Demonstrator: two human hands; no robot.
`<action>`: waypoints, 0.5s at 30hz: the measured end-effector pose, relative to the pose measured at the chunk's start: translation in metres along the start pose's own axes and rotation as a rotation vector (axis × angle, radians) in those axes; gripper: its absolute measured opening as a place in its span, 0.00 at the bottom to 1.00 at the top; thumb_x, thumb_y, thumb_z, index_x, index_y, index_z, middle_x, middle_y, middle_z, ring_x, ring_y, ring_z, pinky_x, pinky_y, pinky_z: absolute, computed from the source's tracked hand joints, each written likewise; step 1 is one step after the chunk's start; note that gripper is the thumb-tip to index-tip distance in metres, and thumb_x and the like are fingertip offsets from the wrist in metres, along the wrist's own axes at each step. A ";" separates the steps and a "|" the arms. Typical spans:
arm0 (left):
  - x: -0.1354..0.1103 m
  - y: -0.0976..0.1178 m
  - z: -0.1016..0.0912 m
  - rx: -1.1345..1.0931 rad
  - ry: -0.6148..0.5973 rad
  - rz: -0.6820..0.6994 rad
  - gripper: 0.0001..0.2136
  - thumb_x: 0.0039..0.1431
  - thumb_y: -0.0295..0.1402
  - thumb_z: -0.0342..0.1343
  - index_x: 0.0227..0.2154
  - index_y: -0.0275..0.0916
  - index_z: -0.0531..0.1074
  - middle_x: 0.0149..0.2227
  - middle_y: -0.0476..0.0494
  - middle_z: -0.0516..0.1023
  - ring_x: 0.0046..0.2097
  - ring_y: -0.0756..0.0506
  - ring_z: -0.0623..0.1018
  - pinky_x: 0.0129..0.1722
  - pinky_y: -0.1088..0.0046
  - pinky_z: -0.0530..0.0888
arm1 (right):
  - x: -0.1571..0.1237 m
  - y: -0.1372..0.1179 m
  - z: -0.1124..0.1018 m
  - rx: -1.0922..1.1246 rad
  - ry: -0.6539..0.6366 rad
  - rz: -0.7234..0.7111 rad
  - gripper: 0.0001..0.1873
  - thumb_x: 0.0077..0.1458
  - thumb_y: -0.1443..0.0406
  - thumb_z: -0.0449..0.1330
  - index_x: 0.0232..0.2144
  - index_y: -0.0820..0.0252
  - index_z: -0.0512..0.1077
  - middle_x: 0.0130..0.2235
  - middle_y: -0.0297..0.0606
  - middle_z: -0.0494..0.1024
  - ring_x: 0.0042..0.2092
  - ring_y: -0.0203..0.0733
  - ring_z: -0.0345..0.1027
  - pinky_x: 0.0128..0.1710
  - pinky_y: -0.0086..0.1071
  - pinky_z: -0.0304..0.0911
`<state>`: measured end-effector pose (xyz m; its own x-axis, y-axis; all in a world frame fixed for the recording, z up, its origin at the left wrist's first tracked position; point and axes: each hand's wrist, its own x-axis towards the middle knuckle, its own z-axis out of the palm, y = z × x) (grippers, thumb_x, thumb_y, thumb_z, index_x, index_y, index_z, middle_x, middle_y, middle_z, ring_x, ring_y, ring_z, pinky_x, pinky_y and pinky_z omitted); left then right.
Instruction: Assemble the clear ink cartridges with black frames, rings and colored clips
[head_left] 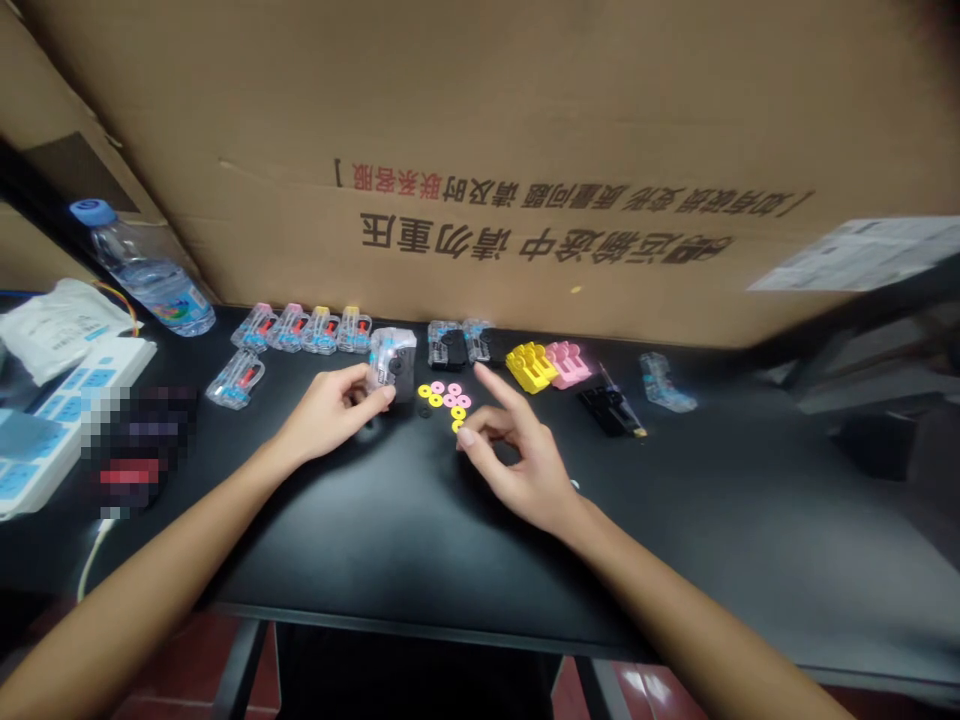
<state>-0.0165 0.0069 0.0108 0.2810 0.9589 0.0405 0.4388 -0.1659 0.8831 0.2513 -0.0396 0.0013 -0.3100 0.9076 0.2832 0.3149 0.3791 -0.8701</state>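
Observation:
My left hand [330,410] is closed on a small clear plastic housing with a black part inside [391,362], held upright on the black table [390,540]. My right hand [510,455] hovers over a cluster of small yellow and pink rings [444,396]. Its index finger is stretched out and its thumb and middle finger come together over a yellow ring [457,424]; whether they grip the ring I cannot make out.
Several clear assembled units [300,330] line the back edge, one more [235,380] in front. Two clear-and-black units [457,344], yellow [531,366] and pink [567,362] parts, a black part [609,408] and a clear piece [666,384] lie right. Water bottle [142,268], power strip [52,420], cardboard box [525,160].

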 end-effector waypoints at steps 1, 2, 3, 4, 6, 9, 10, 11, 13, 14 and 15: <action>0.001 -0.002 -0.002 0.085 0.019 -0.012 0.19 0.66 0.50 0.60 0.31 0.38 0.76 0.28 0.46 0.82 0.28 0.48 0.76 0.31 0.73 0.71 | 0.000 0.001 -0.002 -0.002 0.024 -0.007 0.37 0.72 0.55 0.58 0.76 0.51 0.52 0.33 0.34 0.77 0.31 0.43 0.70 0.32 0.38 0.71; 0.001 -0.003 -0.003 0.160 0.027 -0.024 0.19 0.66 0.50 0.60 0.30 0.38 0.76 0.27 0.47 0.81 0.27 0.48 0.75 0.31 0.73 0.70 | 0.000 0.002 -0.003 -0.001 0.034 -0.007 0.37 0.72 0.55 0.58 0.77 0.51 0.51 0.33 0.35 0.77 0.32 0.43 0.72 0.33 0.38 0.72; 0.001 -0.004 -0.004 0.222 0.026 -0.036 0.19 0.66 0.50 0.60 0.29 0.38 0.76 0.26 0.48 0.80 0.27 0.48 0.75 0.30 0.72 0.68 | 0.001 0.002 -0.004 0.003 0.031 -0.001 0.38 0.72 0.56 0.58 0.77 0.52 0.50 0.33 0.34 0.77 0.33 0.44 0.73 0.33 0.38 0.72; 0.001 -0.005 -0.004 0.274 0.024 -0.047 0.20 0.66 0.50 0.59 0.28 0.39 0.76 0.25 0.48 0.80 0.27 0.47 0.75 0.30 0.72 0.67 | 0.001 0.003 -0.004 0.008 0.018 0.010 0.38 0.72 0.56 0.58 0.77 0.52 0.49 0.33 0.34 0.77 0.34 0.44 0.74 0.34 0.38 0.72; 0.001 -0.003 -0.004 0.368 0.025 -0.067 0.20 0.67 0.51 0.58 0.27 0.40 0.75 0.24 0.49 0.78 0.27 0.47 0.75 0.29 0.72 0.65 | 0.001 0.004 -0.004 0.008 -0.010 0.028 0.38 0.72 0.57 0.57 0.78 0.53 0.49 0.32 0.33 0.76 0.34 0.43 0.75 0.34 0.38 0.72; -0.001 0.001 -0.004 0.509 0.053 -0.076 0.22 0.68 0.53 0.56 0.25 0.41 0.72 0.23 0.49 0.77 0.26 0.46 0.73 0.28 0.72 0.61 | -0.001 0.003 -0.003 -0.017 -0.033 0.019 0.37 0.73 0.58 0.57 0.78 0.52 0.51 0.31 0.32 0.76 0.33 0.43 0.75 0.33 0.37 0.71; -0.001 0.002 -0.004 0.547 0.057 -0.079 0.24 0.69 0.53 0.55 0.24 0.41 0.72 0.23 0.49 0.76 0.25 0.46 0.72 0.28 0.71 0.60 | -0.002 0.003 -0.003 -0.029 -0.041 0.008 0.37 0.73 0.58 0.57 0.77 0.52 0.51 0.31 0.32 0.76 0.33 0.43 0.75 0.32 0.37 0.71; -0.001 0.003 -0.004 0.577 0.058 -0.083 0.25 0.69 0.54 0.54 0.23 0.41 0.71 0.23 0.48 0.76 0.25 0.46 0.72 0.28 0.71 0.59 | -0.002 0.003 -0.002 -0.039 -0.050 -0.004 0.37 0.73 0.58 0.57 0.77 0.52 0.52 0.31 0.32 0.77 0.32 0.42 0.74 0.31 0.36 0.69; -0.001 0.003 -0.006 0.608 0.044 -0.085 0.26 0.71 0.55 0.52 0.23 0.41 0.71 0.24 0.47 0.76 0.26 0.45 0.72 0.28 0.71 0.58 | -0.002 0.003 -0.002 -0.053 -0.073 -0.015 0.36 0.72 0.60 0.57 0.77 0.53 0.53 0.30 0.30 0.76 0.31 0.40 0.73 0.30 0.34 0.67; -0.001 0.003 -0.006 0.615 0.029 -0.082 0.26 0.72 0.55 0.51 0.24 0.41 0.73 0.24 0.47 0.77 0.27 0.45 0.73 0.29 0.70 0.58 | -0.001 0.004 -0.001 -0.058 -0.085 -0.013 0.36 0.72 0.60 0.57 0.77 0.53 0.53 0.30 0.30 0.76 0.30 0.39 0.72 0.29 0.33 0.66; 0.000 0.001 -0.007 0.621 0.014 -0.072 0.25 0.73 0.54 0.51 0.26 0.41 0.74 0.25 0.47 0.78 0.28 0.45 0.74 0.29 0.70 0.59 | -0.001 0.005 -0.001 -0.060 -0.094 -0.006 0.36 0.72 0.60 0.57 0.76 0.54 0.54 0.30 0.29 0.76 0.30 0.38 0.71 0.29 0.32 0.65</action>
<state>-0.0221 0.0079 0.0155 0.2228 0.9749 0.0005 0.8717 -0.1994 0.4476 0.2541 -0.0380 -0.0024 -0.3942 0.8854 0.2464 0.3647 0.3968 -0.8423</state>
